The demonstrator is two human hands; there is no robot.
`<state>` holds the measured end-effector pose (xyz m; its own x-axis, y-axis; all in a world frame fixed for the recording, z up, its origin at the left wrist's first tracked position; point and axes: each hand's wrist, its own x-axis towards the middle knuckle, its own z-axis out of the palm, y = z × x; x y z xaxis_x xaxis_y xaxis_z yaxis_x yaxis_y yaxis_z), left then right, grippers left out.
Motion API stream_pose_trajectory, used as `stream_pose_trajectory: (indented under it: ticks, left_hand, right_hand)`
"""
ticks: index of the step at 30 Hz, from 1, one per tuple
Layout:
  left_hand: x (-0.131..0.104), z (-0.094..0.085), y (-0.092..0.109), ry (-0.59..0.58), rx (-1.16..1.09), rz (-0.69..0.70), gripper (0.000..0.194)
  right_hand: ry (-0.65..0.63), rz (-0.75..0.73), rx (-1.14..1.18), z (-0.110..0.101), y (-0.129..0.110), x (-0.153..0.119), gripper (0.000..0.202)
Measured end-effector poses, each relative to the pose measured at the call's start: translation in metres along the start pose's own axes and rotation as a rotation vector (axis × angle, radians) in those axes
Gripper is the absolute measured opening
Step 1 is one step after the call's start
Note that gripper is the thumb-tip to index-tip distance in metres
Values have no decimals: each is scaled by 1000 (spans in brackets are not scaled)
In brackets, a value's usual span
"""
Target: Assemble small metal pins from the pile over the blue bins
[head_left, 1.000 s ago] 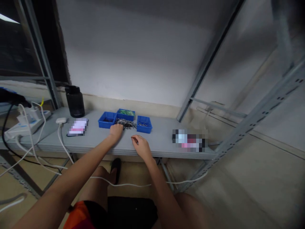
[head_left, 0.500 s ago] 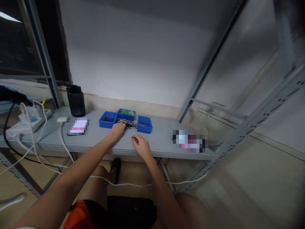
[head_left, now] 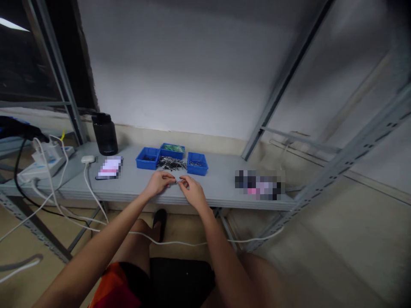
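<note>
Over the front of the grey shelf, my left hand [head_left: 159, 182] and my right hand [head_left: 192, 189] meet almost fingertip to fingertip. Each is closed in a pinch, and what they hold is too small to name. Just beyond them lies a pile of thin metal pieces [head_left: 171, 163]. Around the pile stand a blue bin with dark parts [head_left: 148, 165] on the left, a blue bin with green contents [head_left: 162, 154] behind, and a blue bin with small metal parts [head_left: 198, 170] on the right.
A black bottle [head_left: 105, 136], a blurred phone [head_left: 109, 167] and a white charger [head_left: 87, 159] with its cable are on the left. A power strip [head_left: 43, 170] with plugs sits further left. A pixelated object [head_left: 258, 186] lies on the right. Metal uprights flank the shelf.
My left hand has come back from the pile toward my right hand, leaving the pile in full view. The right hand stays near the front edge, and the camera view has shifted slightly.
</note>
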<state>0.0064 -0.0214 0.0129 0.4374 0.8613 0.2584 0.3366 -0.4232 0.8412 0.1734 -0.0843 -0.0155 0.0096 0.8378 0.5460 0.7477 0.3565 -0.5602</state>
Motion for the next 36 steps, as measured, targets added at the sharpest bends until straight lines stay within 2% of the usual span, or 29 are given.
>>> stream_pose_trajectory:
  ticks: [4, 9, 12, 15, 21, 25, 33, 36]
  left_hand:
    - [-9, 4, -3, -82, -231, -42, 30]
    - [-11, 3, 0, -62, -258, -42, 28]
    - [-11, 2, 0, -110, -276, -38, 26]
    - [-11, 2, -1, -143, -270, -34, 27]
    - [-10, -1, 0, -83, -166, 18, 24]
    - [-11, -2, 3, -117, -107, 60, 20]
    - [-10, -1, -1, -97, -96, 22, 16]
    - [-10, -2, 0, -102, -64, 46, 14]
  right_hand:
    - [-20, -15, -21, -1, -1, -1, 24]
    - [-57, -86, -93, -2, -4, -4, 19]
    - [-60, -78, -71, -3, -5, -5, 20]
    - [-62, -83, -53, -3, -4, -4, 21]
    - [-25, -64, -31, -1, 1, -2, 21]
    - [1, -43, -30, -1, 0, -3, 21]
    - [10, -21, -45, -1, -3, -4, 21]
    - [11, -26, -36, -1, -3, -4, 21]
